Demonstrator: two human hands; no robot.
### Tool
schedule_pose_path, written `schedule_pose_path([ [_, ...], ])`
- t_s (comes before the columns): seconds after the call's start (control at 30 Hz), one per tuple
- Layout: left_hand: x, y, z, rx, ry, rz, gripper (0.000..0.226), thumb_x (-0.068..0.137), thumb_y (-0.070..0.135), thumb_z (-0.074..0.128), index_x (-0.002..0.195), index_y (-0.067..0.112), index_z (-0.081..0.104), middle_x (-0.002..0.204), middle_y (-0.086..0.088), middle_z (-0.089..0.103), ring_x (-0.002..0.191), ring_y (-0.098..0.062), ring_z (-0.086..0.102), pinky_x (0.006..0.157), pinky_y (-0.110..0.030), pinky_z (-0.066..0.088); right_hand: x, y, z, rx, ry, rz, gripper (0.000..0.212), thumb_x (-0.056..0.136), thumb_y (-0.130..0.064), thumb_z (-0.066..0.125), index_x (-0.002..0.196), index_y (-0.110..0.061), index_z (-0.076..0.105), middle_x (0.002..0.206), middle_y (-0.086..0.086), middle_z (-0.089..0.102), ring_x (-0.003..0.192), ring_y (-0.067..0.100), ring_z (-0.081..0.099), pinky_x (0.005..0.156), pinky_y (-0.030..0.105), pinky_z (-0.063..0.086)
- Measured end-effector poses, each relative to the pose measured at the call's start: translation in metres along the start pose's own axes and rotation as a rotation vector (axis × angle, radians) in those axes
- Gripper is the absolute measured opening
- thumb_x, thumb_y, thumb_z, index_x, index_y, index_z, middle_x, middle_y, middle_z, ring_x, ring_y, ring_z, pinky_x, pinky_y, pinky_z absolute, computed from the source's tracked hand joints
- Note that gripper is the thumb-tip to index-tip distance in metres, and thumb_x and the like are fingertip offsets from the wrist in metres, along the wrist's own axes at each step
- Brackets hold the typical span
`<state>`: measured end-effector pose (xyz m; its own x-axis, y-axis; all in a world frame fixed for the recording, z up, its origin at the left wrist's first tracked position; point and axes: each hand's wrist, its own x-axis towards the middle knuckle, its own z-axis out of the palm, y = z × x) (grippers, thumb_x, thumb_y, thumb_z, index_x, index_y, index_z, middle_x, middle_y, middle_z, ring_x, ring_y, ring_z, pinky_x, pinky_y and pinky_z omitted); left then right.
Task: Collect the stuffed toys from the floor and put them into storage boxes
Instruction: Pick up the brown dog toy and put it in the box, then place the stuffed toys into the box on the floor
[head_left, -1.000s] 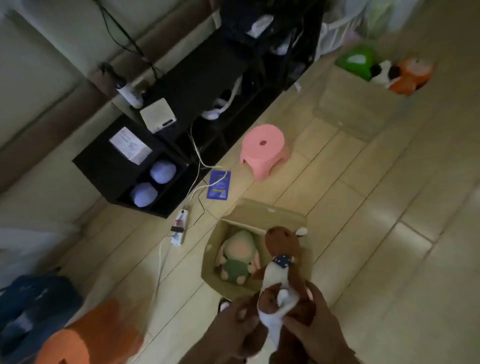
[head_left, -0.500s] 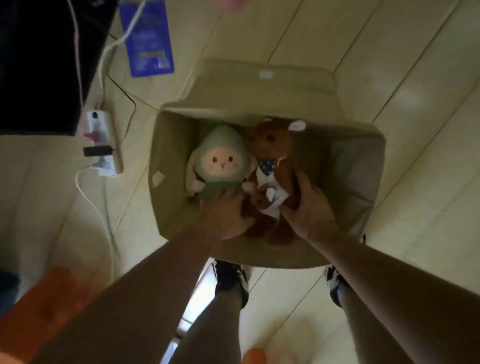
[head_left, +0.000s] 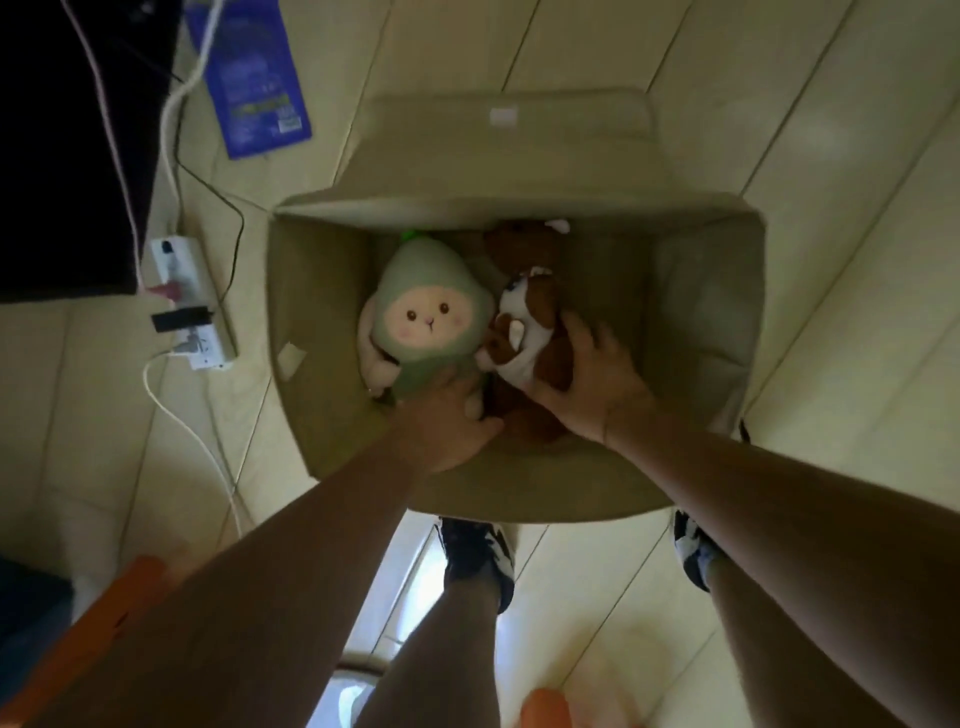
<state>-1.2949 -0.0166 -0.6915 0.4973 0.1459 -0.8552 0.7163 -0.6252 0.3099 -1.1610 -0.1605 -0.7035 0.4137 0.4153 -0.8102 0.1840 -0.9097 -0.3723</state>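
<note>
2 stuffed toys lay inside 1 khaki storage box (head_left: 717, 322) on the floor: green toy (head_left: 431, 317) at 9 o'clock, brown dog toy (head_left: 535, 332) touching it at 3 o'clock. Left hand (head_left: 447, 426) gripped the green toy's base; right hand (head_left: 597, 384) rested on the dog toy, fingers spread. Power strip (head_left: 189, 306) lay at 9 o'clock of the box, blue packet (head_left: 249, 78) at 11 o'clock.

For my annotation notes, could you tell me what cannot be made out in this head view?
- Left hand fingers: hidden beneath the green toy.
- Brown toy face: turned away, shadowed by the storage box walls.
- Blue packet print: too blurred.
- Orange object: cut off by the edge, behind the left forearm.
</note>
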Motion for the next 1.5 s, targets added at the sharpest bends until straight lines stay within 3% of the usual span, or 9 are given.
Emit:
schedule_pose_path([
  [0.3, -0.121, 0.107, -0.031, -0.423, 0.076, -0.21, 0.067, 0.094, 0.024, 0.06, 0.15, 0.023, 0.023, 0.14, 0.0, 0.047, 0.13, -0.027, 0.046, 0.106, -0.032, 0.04, -0.168, 0.049, -0.083, -0.016, -0.059, -0.181, 0.07, 0.095, -0.041, 0.048, 0.152, -0.021, 0.013, 0.159, 0.001, 0.019, 0.145, 0.019, 0.021, 0.118, 0.032, 0.024],
  [0.47, -0.251, 0.207, -0.097, -0.867, 0.126, -0.104, 0.033, 0.09, 0.009, 0.063, 0.116, 0.024, 0.049, 0.105, 0.01, 0.062, 0.104, -0.019, 0.06, 0.08, -0.015, 0.05, -0.31, 0.027, -0.212, 0.444, 0.179, 0.12, 0.088, 0.091, -0.034, 0.059, 0.152, -0.022, -0.003, 0.16, 0.005, 0.016, 0.144, 0.022, 0.027, 0.114, 0.03, 0.024],
  [0.6, -0.337, 0.293, -0.156, -0.705, 0.114, -0.026, 0.044, 0.093, 0.035, 0.059, 0.133, 0.021, 0.049, 0.137, 0.002, 0.051, 0.125, -0.017, 0.049, 0.105, -0.029, 0.038, -0.406, -0.01, -0.32, 0.711, 0.281, 0.198, 0.079, 0.09, -0.037, 0.061, 0.151, -0.02, 0.015, 0.142, 0.013, 0.045, 0.124, 0.026, 0.049, 0.101, 0.031, 0.041],
  [0.7, -0.371, 0.337, -0.19, -0.615, 0.141, 0.065, 0.052, 0.065, 0.059, 0.065, 0.108, 0.031, 0.065, 0.121, -0.007, 0.066, 0.113, -0.028, 0.061, 0.101, -0.045, 0.044, -0.48, -0.017, -0.383, 0.772, 0.479, 0.105, 0.064, 0.09, -0.035, 0.062, 0.144, -0.019, 0.033, 0.126, 0.006, 0.054, 0.11, 0.02, 0.054, 0.089, 0.025, 0.044],
  [0.8, -0.405, 0.39, -0.212, -0.635, 0.054, 0.162, 0.051, 0.073, 0.032, 0.071, 0.119, 0.012, 0.061, 0.106, -0.014, 0.069, 0.098, -0.032, 0.063, 0.084, -0.042, 0.049, -0.562, 0.007, -0.399, 0.829, 0.774, 0.152, 0.061, 0.089, -0.033, 0.063, 0.142, -0.021, 0.035, 0.127, 0.005, 0.055, 0.112, 0.022, 0.055, 0.09, 0.024, 0.041],
  [0.93, -0.438, 0.45, -0.205, -0.467, -0.12, 0.41, 0.015, 0.098, 0.001, 0.047, 0.111, -0.003, 0.054, 0.109, -0.024, 0.061, 0.087, -0.032, 0.059, 0.066, -0.032, 0.043, -0.668, 0.055, -0.347, 1.085, 0.992, 0.391, 0.061, 0.088, -0.037, 0.064, 0.141, -0.022, 0.037, 0.119, 0.001, 0.057, 0.098, 0.021, 0.061, 0.087, 0.029, 0.048],
  [1.13, -0.453, 0.56, -0.084, -0.209, -0.43, 0.501, 0.06, 0.104, 0.0, 0.025, 0.064, 0.011, 0.068, 0.081, -0.022, 0.061, 0.044, -0.008, 0.063, 0.035, -0.02, 0.047, -0.809, 0.125, -0.204, 1.37, 1.296, 0.759, 0.064, 0.09, -0.046, 0.056, 0.144, -0.027, 0.028, 0.133, 0.001, 0.054, 0.106, 0.02, 0.057, 0.084, 0.026, 0.045],
  [1.3, -0.562, 0.609, 0.043, 0.243, -0.54, 0.822, 0.015, 0.097, 0.007, 0.052, 0.107, 0.011, 0.062, 0.105, -0.012, 0.063, 0.091, -0.029, 0.06, 0.06, -0.024, 0.046, -0.892, 0.143, -0.098, 1.574, 1.496, 0.923, 0.055, 0.088, -0.048, 0.057, 0.137, -0.03, 0.039, 0.117, -0.006, 0.058, 0.107, 0.018, 0.057, 0.095, 0.036, 0.048],
  [1.5, -0.649, 0.637, 0.208, 0.565, -0.714, 1.007, 0.027, 0.095, 0.026, 0.058, 0.121, 0.019, 0.058, 0.12, 0.001, 0.063, 0.106, -0.013, 0.061, 0.085, -0.022, 0.044, -0.958, 0.185, 0.003, 1.758, 1.61, 1.112, 0.051, 0.091, -0.038, 0.058, 0.137, -0.02, 0.042, 0.11, -0.001, 0.059, 0.101, 0.016, 0.054, 0.088, 0.028, 0.042],
])
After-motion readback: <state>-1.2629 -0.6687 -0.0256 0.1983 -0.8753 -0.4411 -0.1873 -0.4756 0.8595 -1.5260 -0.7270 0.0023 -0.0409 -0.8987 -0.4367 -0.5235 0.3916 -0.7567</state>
